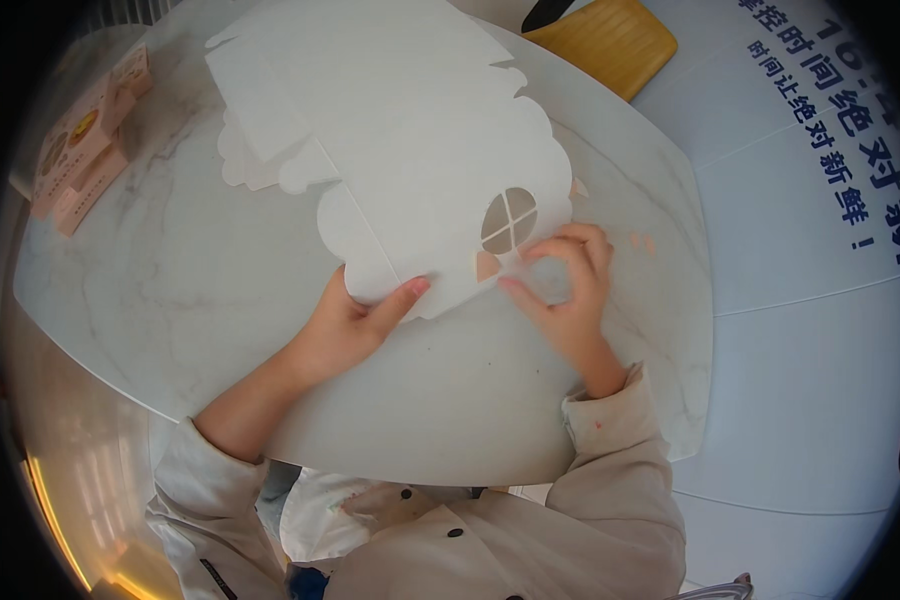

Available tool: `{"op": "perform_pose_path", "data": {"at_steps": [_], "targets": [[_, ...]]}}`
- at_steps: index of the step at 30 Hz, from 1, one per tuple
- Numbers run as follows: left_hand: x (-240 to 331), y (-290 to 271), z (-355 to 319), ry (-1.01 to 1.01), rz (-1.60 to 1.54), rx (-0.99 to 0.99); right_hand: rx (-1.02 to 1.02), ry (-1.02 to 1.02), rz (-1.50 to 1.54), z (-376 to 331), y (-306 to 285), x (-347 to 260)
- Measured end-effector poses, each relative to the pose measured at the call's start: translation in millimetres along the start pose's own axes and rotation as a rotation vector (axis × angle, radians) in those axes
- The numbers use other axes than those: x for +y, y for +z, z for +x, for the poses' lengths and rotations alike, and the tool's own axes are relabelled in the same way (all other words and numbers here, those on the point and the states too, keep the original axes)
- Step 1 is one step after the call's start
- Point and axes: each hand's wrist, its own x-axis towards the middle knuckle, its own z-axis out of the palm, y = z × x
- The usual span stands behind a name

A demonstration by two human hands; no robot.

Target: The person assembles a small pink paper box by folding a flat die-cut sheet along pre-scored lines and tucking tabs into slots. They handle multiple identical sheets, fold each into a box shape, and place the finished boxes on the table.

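A large white die-cut cardboard box blank [420, 130], with scalloped edges and creases, lies flat over the table and reaches its near side. My left hand [355, 318] grips its near left edge, thumb on top and fingers underneath. At the near right edge my right hand [570, 280] has thumb and forefinger curled in a pinch; what sits between the tips is blurred. Beside those fingertips is a round window [509, 221] split into quarters by thin cross bars. A small pinkish wedge-shaped patch [487, 266] shows just left of the pinch.
Small pinkish paper scraps [643, 242] lie on the marbled tabletop [450, 400], right of the blank. Folded pink printed boxes [85, 140] are stacked at the far left. A yellow-brown chair seat [610, 45] stands beyond the table, near a pale panel [800, 250] with dark lettering.
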Motion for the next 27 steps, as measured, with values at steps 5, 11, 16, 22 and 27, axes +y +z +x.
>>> {"op": "perform_pose_path", "data": {"at_steps": [5,11,16,22,27], "targets": [[1,3,-2,0.078,0.025,-0.056,0.002,-0.118,-0.159,3,0,-30],[1,3,-2,0.089,0.05,-0.06,0.035,-0.273,-0.226,0,0,-22],[2,3,-2,0.078,0.061,-0.066,0.082,-0.313,-0.251,-5,3,-16],[-2,3,-2,0.127,0.141,-0.1,0.039,-0.268,-0.16,-5,2,-20],[-2,3,-2,0.155,0.167,-0.119,0.05,-0.268,-0.062,-8,7,-19]]}}
